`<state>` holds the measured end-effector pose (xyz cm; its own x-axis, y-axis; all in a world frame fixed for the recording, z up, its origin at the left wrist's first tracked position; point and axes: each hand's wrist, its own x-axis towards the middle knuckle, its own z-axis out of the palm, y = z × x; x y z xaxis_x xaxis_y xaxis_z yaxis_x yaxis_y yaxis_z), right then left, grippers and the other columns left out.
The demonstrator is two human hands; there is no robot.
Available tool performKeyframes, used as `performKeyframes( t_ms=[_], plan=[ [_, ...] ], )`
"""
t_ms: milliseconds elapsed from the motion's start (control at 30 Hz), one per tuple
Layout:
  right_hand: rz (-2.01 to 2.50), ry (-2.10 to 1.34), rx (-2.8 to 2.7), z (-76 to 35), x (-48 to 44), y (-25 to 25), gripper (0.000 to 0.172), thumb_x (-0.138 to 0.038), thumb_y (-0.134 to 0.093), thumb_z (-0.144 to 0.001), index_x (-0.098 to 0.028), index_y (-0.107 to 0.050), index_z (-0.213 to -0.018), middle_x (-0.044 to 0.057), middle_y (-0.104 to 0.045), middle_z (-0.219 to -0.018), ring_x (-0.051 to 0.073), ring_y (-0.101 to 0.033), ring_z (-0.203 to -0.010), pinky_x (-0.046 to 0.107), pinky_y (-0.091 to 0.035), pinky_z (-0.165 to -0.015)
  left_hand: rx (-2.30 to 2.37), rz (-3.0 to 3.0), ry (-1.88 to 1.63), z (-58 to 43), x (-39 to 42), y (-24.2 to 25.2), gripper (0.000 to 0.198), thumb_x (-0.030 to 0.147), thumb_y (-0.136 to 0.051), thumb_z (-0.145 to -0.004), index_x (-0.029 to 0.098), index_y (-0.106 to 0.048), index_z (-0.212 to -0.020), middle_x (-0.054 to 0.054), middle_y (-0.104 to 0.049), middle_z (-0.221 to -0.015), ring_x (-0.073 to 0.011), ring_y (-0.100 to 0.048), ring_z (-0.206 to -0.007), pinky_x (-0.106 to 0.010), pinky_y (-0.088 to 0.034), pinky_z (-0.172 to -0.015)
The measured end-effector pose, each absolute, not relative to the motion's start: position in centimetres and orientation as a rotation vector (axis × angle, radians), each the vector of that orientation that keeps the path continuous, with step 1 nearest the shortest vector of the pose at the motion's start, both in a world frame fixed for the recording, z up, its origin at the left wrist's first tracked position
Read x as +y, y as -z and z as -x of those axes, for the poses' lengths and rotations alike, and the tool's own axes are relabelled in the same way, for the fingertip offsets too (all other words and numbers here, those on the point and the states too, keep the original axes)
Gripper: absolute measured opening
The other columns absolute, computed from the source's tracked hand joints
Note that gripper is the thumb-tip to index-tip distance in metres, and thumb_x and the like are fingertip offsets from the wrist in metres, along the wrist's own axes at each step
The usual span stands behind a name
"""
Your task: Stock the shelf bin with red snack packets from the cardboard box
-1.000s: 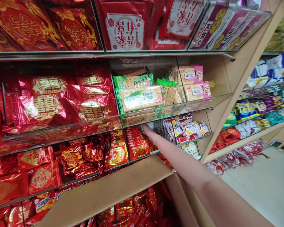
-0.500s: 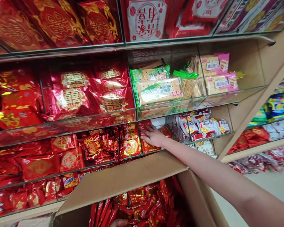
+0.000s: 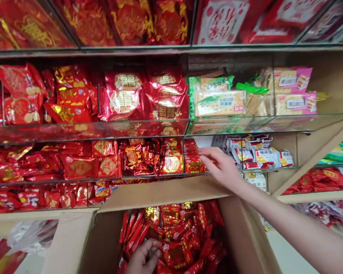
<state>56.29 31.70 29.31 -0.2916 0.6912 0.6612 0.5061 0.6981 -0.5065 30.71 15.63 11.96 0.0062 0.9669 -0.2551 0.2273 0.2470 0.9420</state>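
Observation:
My right hand [image 3: 221, 165] is at the lower shelf compartment, its fingers stretched forward to the right end of a tight row of small red snack packets [image 3: 192, 154]. The fingertips touch or nearly touch the row, and I see nothing held. Down inside the cardboard box [image 3: 167, 192], my left hand [image 3: 144, 257] lies among loose red-and-gold snack packets [image 3: 175, 254]. Its fingers are bent, with a gap between thumb and forefinger. A stack of upright red packets [image 3: 134, 228] leans on the box's left side, behind this hand.
Glass dividers and a glass front strip [image 3: 148, 128] edge the shelves. Green cracker packs [image 3: 220, 102] sit above my right hand, and white-and-red packs [image 3: 264, 156] lie to its right. A wooden post [image 3: 317, 163] slants at the right.
The view has turned left and levelled. My right hand has gone from lying flat over the row to its right end. My left hand shows more fully in the box.

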Motion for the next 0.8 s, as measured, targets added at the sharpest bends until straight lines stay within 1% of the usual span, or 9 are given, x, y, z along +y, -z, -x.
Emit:
performKeyframes(
  t_ms=[100,167,267,333,433,533,600,667,800],
  plan=[
    [0.677,-0.394,-2.343,-55.5,23.8,-26.8,0.027,-0.023,-0.043,-0.083,-0.03,-0.056,-0.106,0.004,-0.065,-0.099,0.02,-0.054,-0.099,0.039,-0.041,-0.09,1.455,-1.26,-0.862,-31.3,15.1,-12.5,0.017,0.036,-0.055,-0.072,0.021,-0.062,-0.074,0.002,-0.058,-0.065,-0.0148,-0.05,-0.065,-0.024,-0.039,-0.064],
    [0.51,-0.667,-2.72,-54.1,20.5,-23.7,0.035,-0.028,-0.046,-0.082,-0.029,-0.051,-0.117,0.004,-0.059,-0.117,0.021,-0.046,-0.114,0.039,-0.035,-0.099,1.44,-1.309,-0.845,-31.6,14.9,-12.9,0.014,0.031,-0.053,-0.073,0.022,-0.063,-0.075,0.002,-0.061,-0.068,-0.016,-0.053,-0.068,-0.024,-0.04,-0.066],
    [0.859,-0.99,-2.851,-51.1,19.5,-19.4,0.071,-0.038,-0.058,-0.072,-0.013,-0.031,-0.133,0.017,-0.028,-0.141,0.032,-0.023,-0.13,0.044,-0.025,-0.106,1.451,-1.371,-0.835,-31.5,14.7,-13.3,0.014,0.03,-0.051,-0.075,0.022,-0.062,-0.074,0.001,-0.062,-0.069,-0.0165,-0.054,-0.07,-0.024,-0.042,-0.067],
    [1.18,-1.041,-2.808,-49.5,20.4,-17.9,0.077,-0.039,-0.058,-0.07,-0.005,-0.029,-0.132,0.023,-0.028,-0.139,0.037,-0.026,-0.128,0.047,-0.03,-0.102,1.484,-1.398,-0.839,-31.1,14.7,-13.5,0.017,0.033,-0.049,-0.076,0.022,-0.061,-0.074,0.001,-0.061,-0.066,-0.0162,-0.054,-0.066,-0.024,-0.042,-0.064],
    [1.23,-0.828,-2.892,-48.4,21.1,-17.2,0.064,-0.029,-0.058,-0.069,-0.004,-0.041,-0.125,0.025,-0.048,-0.124,0.038,-0.044,-0.114,0.049,-0.037,-0.094,1.547,-1.39,-0.888,-30.4,14.9,-13.9,0.02,0.038,-0.051,-0.075,0.023,-0.064,-0.082,0.0,-0.066,-0.072,-0.0176,-0.058,-0.071,-0.024,-0.045,-0.067],
    [1.14,-0.573,-3.017,-48.3,20.6,-16.7,0.034,-0.02,-0.045,-0.077,-0.008,-0.058,-0.106,0.02,-0.061,-0.102,0.033,-0.054,-0.098,0.047,-0.042,-0.086,1.642,-1.324,-0.996,-30.0,15.2,-14.3,0.023,0.042,-0.059,-0.068,0.025,-0.066,-0.082,-0.002,-0.071,-0.082,-0.0211,-0.062,-0.081,-0.025,-0.046,-0.076],
    [1.11,-0.511,-3.026,-48.6,20.2,-16.2,0.029,-0.019,-0.039,-0.08,-0.013,-0.064,-0.095,0.016,-0.063,-0.094,0.03,-0.055,-0.093,0.045,-0.044,-0.082,1.672,-1.294,-1.053,-30.0,15.4,-14.5,0.025,0.044,-0.062,-0.065,0.025,-0.068,-0.08,-0.002,-0.072,-0.083,-0.0227,-0.062,-0.084,-0.027,-0.047,-0.079],
    [1.07,-0.537,-2.989,-48.9,20.1,-15.9,0.023,-0.023,-0.046,-0.077,-0.019,-0.064,-0.09,0.013,-0.062,-0.095,0.029,-0.054,-0.093,0.044,-0.043,-0.082,1.663,-1.295,-1.077,-30.0,15.5,-14.4,0.026,0.045,-0.062,-0.064,0.025,-0.068,-0.081,-0.002,-0.072,-0.084,-0.0234,-0.063,-0.085,-0.029,-0.048,-0.08],
    [1.111,-0.801,-2.674,-49.5,20.7,-16.8,0.018,-0.021,-0.054,-0.069,-0.02,-0.061,-0.085,0.007,-0.065,-0.088,0.024,-0.057,-0.085,0.04,-0.042,-0.081,1.585,-1.242,-1.148,-30.3,15.3,-14.5,0.031,0.042,-0.061,-0.067,0.024,-0.063,-0.092,-0.005,-0.069,-0.099,-0.0235,-0.059,-0.097,-0.033,-0.043,-0.09]
  ],
)
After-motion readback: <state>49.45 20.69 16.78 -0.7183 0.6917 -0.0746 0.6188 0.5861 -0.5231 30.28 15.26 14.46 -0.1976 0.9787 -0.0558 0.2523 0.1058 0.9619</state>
